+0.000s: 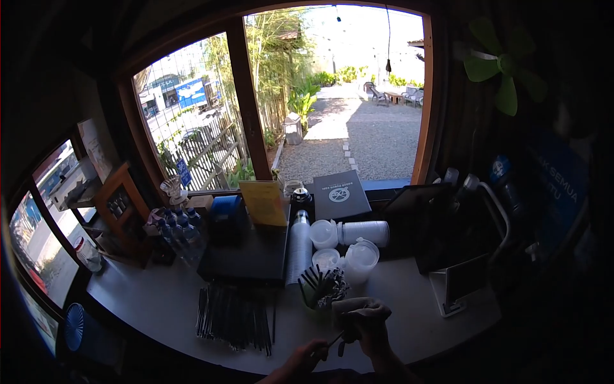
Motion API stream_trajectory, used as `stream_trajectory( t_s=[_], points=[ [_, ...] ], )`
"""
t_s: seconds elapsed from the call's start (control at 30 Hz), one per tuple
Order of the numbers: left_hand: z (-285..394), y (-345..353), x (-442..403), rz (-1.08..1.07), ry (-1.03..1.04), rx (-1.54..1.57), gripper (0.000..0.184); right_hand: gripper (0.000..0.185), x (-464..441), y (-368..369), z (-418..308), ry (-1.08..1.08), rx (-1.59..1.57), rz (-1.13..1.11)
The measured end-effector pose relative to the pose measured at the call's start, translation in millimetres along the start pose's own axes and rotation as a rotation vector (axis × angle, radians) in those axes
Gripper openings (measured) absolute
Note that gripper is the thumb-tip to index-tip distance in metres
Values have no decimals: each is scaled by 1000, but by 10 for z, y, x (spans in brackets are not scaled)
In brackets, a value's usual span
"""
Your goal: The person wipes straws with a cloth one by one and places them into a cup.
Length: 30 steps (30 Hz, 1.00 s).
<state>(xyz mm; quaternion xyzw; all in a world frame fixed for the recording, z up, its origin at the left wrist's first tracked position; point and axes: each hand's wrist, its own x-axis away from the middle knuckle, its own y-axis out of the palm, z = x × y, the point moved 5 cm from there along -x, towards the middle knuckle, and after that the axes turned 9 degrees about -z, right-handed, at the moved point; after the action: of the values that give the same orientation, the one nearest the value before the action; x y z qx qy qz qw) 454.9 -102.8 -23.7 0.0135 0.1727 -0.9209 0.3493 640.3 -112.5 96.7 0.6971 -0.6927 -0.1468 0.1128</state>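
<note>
My left hand (306, 357) is closed around a thin dark stick (335, 340), too shadowed for me to tell its kind. The stick's far end meets a greyish cloth (354, 306), which my right hand (373, 329) grips from the right side. Just beyond the cloth stands a greenish container (311, 298) crowded with black sticks and shiny pieces. Over to the left, a pile of long thin black sticks (231, 320), possibly straws, lies flat on the counter (160, 313).
Behind the container are a stack of clear plastic cups (299, 249), white tubs (362, 256) and a black box (342, 194). Water bottles (182, 230) and a yellow card (263, 203) stand left. A tablet on a stand (465, 278) is at right, below a green fan (503, 64).
</note>
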Motion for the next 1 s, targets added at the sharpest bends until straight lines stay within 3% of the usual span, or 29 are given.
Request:
stream_trajectory(
  t_s=[0.13,0.17,0.2,0.27,0.33,0.4,0.47,0.53,0.57,0.6,0.7,0.8,0.83,0.93,1.0],
  points=[
    [40,37,-9,15,-142,89,19,34,67,36,437,82,-51,29],
    [-113,84,-8,-1,-181,272,20,36,84,147,459,84,100,-98],
    [-206,119,-20,-5,-226,453,21,35,142,244,566,310,-75,-141],
    [-200,154,-33,-1,-30,547,22,35,154,253,549,314,-194,-102],
    [-139,154,-12,-13,-17,255,23,32,153,97,251,138,133,15],
    [-111,140,-3,-59,-68,73,23,25,104,-66,150,54,41,160],
    [-122,123,-32,-133,-174,2,23,25,102,-136,79,12,22,157],
    [-78,89,-62,-72,-137,-1,22,21,88,-128,216,-7,-49,118],
    [-62,90,-56,-40,-125,3,22,22,116,-138,394,-55,65,132],
    [-28,95,-60,-18,-80,87,20,24,138,-79,447,25,177,117],
    [30,74,-75,2,-32,223,18,32,144,277,502,222,-71,-48],
    [103,15,-53,8,-41,-29,18,30,154,151,371,210,24,37],
    [147,8,-30,-11,-146,-34,17,29,123,63,324,90,68,114],
    [8,33,-4,-35,-185,-9,15,30,84,-177,360,-28,-23,210],
    [5,18,-24,-11,-187,-14,15,35,57,-162,455,-1,21,51]
  ],
)
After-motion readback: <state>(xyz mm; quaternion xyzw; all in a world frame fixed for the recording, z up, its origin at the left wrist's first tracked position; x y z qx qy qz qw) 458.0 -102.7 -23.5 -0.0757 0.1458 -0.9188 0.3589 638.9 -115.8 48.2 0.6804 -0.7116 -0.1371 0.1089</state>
